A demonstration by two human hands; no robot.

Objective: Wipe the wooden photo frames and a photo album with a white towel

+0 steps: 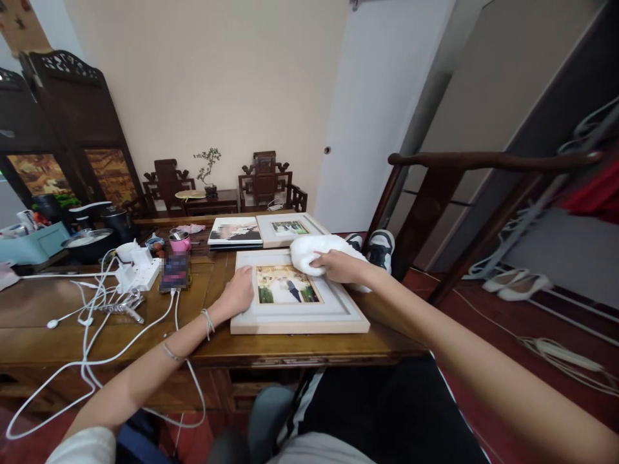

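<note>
A framed photo (290,309) with a pale wooden border lies flat on the wooden table. My left hand (238,295) grips the left side of this picture frame, its fingers partly hidden by the back of the hand. In my right hand (338,266) is a fluffy white cloth (309,251), bunched up and pressed against the upper right part of the frame. The cloth hides that corner of the frame and a little of the photo. Just behind lie a second picture frame (309,240) and a white-covered photo album (235,231).
Tangled white cables (87,309), a power strip (145,274) and a phone (175,273) lie on the table's left. A pink mug (180,242), a dark pot (89,243) and a blue box (39,245) stand behind. A wooden chair (435,187) is close on the right.
</note>
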